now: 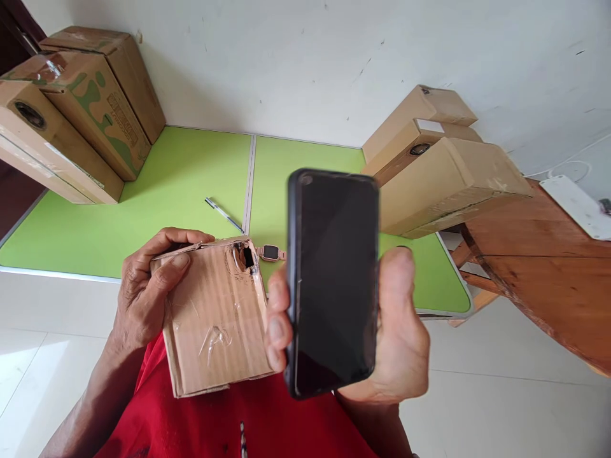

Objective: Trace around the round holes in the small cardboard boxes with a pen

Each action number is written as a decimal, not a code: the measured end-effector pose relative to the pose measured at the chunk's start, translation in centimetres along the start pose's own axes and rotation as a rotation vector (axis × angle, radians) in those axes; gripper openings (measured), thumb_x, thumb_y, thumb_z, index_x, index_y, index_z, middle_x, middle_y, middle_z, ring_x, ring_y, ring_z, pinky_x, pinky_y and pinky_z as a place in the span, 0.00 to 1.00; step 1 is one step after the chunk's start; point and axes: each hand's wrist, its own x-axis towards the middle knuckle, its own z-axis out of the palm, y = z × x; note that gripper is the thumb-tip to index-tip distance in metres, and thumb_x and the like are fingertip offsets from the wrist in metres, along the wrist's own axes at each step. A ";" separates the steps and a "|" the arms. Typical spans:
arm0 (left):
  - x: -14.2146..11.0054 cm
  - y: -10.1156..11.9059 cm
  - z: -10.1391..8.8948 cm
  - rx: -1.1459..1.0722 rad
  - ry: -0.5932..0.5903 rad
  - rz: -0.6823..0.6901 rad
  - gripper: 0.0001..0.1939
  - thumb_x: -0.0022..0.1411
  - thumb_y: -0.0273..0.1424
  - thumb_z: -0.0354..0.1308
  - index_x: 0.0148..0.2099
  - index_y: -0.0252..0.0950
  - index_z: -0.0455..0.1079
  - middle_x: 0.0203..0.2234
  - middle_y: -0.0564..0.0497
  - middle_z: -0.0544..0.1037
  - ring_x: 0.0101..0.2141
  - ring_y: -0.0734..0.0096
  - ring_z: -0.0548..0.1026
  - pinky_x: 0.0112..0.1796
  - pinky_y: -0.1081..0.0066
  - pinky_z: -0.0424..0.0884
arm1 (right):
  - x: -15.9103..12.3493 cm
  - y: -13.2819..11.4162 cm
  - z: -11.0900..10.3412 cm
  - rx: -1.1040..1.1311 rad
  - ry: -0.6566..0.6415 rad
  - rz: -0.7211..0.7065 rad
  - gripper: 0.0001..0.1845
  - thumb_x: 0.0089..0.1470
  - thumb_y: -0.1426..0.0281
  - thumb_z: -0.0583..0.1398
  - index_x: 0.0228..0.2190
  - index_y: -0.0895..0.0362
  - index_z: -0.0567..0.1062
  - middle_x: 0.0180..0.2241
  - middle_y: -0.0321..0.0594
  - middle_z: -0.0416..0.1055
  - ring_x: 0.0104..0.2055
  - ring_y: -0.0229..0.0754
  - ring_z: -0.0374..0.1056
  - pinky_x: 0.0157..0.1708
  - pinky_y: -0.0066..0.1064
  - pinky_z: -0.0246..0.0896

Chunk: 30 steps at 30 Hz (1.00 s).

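My right hand (403,331) is closed around a black smartphone (337,280), held upright close to the camera with its dark screen facing me. To its left, my left hand (153,286) grips the upper left edge of a small cardboard box (214,324), thumb on the front face. The box has clear tape on it and a torn hole near its top right corner. Just behind that corner, a smartwatch with a pink band (270,252) lies on the green table (191,165). A pen (223,213) rests on the table beyond the box.
Several cardboard boxes stand at the table's left end, among them a green-patterned carton (102,108). More cardboard boxes (429,178) stand at the right end. Beside them, a wooden table (548,273) bears a white power strip (577,207). A white wall (286,63) rises behind.
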 end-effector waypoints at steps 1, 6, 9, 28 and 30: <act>0.0 0.0 0.1 -0.011 0.003 -0.007 0.13 0.67 0.45 0.72 0.48 0.46 0.89 0.44 0.50 0.90 0.37 0.64 0.85 0.36 0.71 0.77 | 0.0 -0.4 0.0 -0.006 0.008 -0.059 0.32 0.66 0.36 0.65 0.46 0.51 0.87 0.39 0.41 0.86 0.32 0.45 0.79 0.30 0.36 0.80; 0.0 0.0 0.2 -0.010 -0.009 -0.030 0.14 0.66 0.47 0.71 0.48 0.46 0.89 0.43 0.50 0.90 0.37 0.63 0.85 0.36 0.71 0.78 | 0.3 -1.9 0.6 -0.102 0.085 -0.233 0.23 0.66 0.45 0.69 0.44 0.51 0.88 0.36 0.40 0.85 0.28 0.44 0.76 0.27 0.35 0.79; -0.1 0.0 0.1 -0.008 0.009 -0.041 0.14 0.65 0.47 0.73 0.48 0.47 0.88 0.45 0.51 0.90 0.39 0.63 0.85 0.36 0.71 0.77 | 0.5 -2.6 0.9 -0.105 0.167 -0.315 0.22 0.68 0.46 0.68 0.42 0.50 0.89 0.36 0.40 0.86 0.30 0.43 0.78 0.28 0.33 0.79; 0.1 -0.8 -0.8 0.065 -0.075 0.008 0.13 0.73 0.47 0.68 0.52 0.49 0.87 0.47 0.53 0.89 0.41 0.63 0.82 0.38 0.68 0.73 | 0.1 -2.4 0.8 -0.039 0.249 -0.189 0.22 0.72 0.52 0.59 0.48 0.49 0.88 0.44 0.46 0.89 0.39 0.47 0.84 0.33 0.37 0.83; 0.1 -0.8 -0.8 0.070 -0.079 0.012 0.14 0.73 0.48 0.68 0.52 0.49 0.87 0.47 0.52 0.89 0.41 0.62 0.82 0.38 0.67 0.72 | -0.5 -2.4 1.0 -0.087 0.257 -0.141 0.20 0.67 0.50 0.64 0.48 0.47 0.88 0.45 0.44 0.88 0.37 0.49 0.83 0.29 0.38 0.80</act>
